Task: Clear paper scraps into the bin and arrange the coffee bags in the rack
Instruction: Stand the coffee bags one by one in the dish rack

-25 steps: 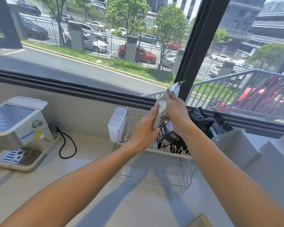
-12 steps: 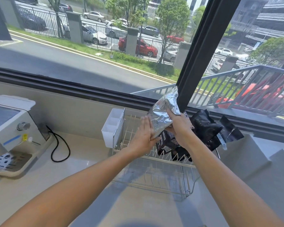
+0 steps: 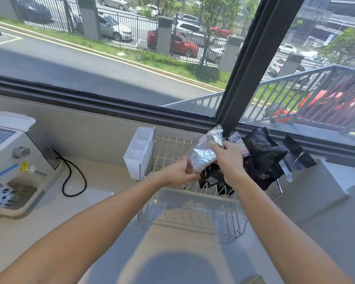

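Right now, head view, looking down at my two arms:
Left hand (image 3: 179,173): my fingers are curled around the bottom end of the shiny silver bag (image 3: 203,153). I grip it from below.
Right hand (image 3: 226,155): it lies on top of the same bag, fingers bent over its upper side and closed on it. Both hands hold this one bag.
Silver bag: crinkly foil, tilted, with its top corner pointing up toward the window. It is up in the air over the back part of the rack, not standing in it.
Rack (image 3: 193,214): a wire dish rack on the counter (image 3: 103,187), right in front of me. The left and front slots have nothing in them.
Black coffee bags (image 3: 262,156): a messy bunch on the right side of the rack, leaning and piled on each other. Some stick out past the right edge.
White holder (image 3: 138,152): a plastic box with sections, hooked on the left end of the rack.
Coffee machine (image 3: 10,158): white, far left on the counter, well apart from the rack.
Black cord (image 3: 74,181): it loops on the counter between the machine and the rack.
Bin and paper scraps: I cannot see them.
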